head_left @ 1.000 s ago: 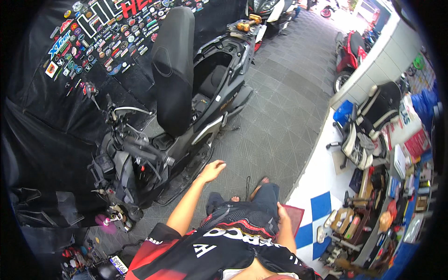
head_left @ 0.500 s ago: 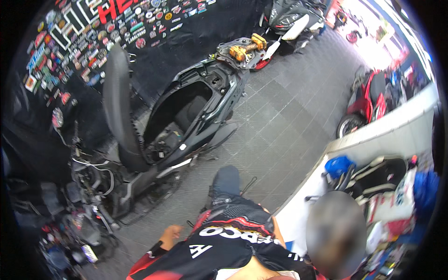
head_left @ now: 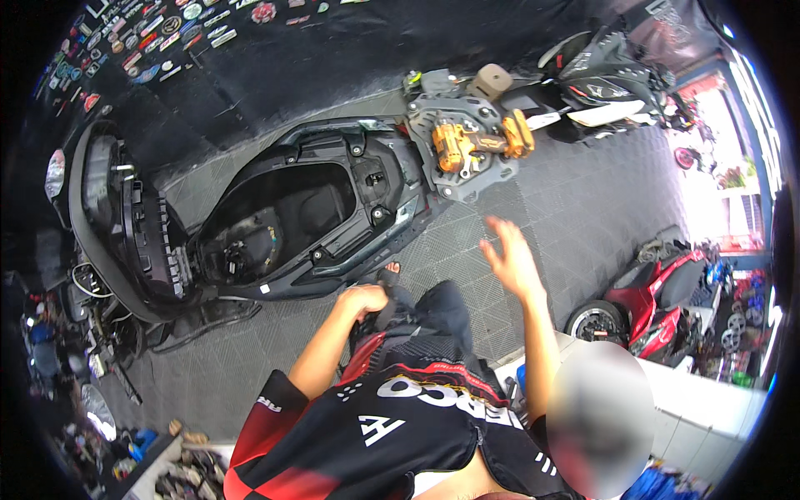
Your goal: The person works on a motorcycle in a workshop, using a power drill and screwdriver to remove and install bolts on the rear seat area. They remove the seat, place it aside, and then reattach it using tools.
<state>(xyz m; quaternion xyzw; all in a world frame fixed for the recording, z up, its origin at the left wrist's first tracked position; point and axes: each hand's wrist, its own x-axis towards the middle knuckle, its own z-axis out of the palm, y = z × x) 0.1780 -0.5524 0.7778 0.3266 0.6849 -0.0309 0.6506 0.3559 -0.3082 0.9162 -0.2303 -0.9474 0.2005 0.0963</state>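
My right hand [head_left: 510, 254] is raised in front of me with its fingers apart and nothing in it. It reaches toward the tail of a black scooter, short of a yellow cordless power tool [head_left: 454, 148] lying on the scooter's rear rack [head_left: 454, 192]. Beside it on the rack are another yellow piece [head_left: 518, 133] and a small wrench. My left hand [head_left: 364, 300] hangs by my thigh next to the scooter's side, bent at the wrist; its fingers are mostly hidden. The scooter's seat [head_left: 92, 225] is tipped up, showing the open storage well [head_left: 308, 204].
A second dark scooter [head_left: 600, 87] stands behind the rack, near a brown box-like piece [head_left: 490, 82]. To the right are a red motorcycle [head_left: 650, 304] and a white counter [head_left: 692, 392]. The floor is grey ribbed tile [head_left: 575, 200]; a stickered black wall [head_left: 275, 67] runs behind.
My view has swung and moved closer to the scooter's tail. My right hand has come up into view, stretched forward. The left hand has moved forward beside the scooter.
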